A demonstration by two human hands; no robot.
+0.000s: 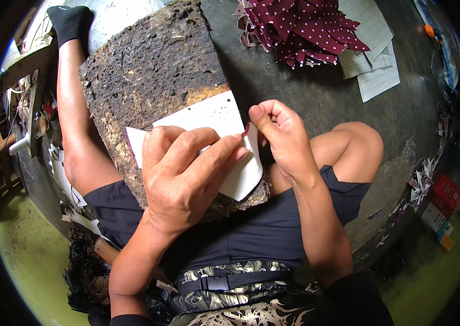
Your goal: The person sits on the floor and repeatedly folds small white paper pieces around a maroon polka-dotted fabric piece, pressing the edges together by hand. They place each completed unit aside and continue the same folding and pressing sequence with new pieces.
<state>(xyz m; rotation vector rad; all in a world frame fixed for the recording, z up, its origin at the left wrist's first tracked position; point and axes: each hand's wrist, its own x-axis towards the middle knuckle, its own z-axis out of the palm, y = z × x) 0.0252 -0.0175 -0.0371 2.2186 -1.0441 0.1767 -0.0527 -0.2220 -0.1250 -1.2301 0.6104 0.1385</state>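
Observation:
A flat white piece with small punched holes and a rounded lower corner lies on a rough, dark-stained board across my lap. My left hand rests over it, fingers bent and pressed together on its right part near the edge. Beside that edge, my right hand is closed, thumb against the curled fingers. A narrow maroon edge shows between the two hands, at the right thumb and index finger. More maroon peeks out along the white piece's left side. What lies under my left palm is hidden.
Beyond the board on the right lies a heap of maroon, white-dotted cut pieces, with lined paper sheets next to it. My bent leg borders the right side. White scraps and a red packet lie farther right.

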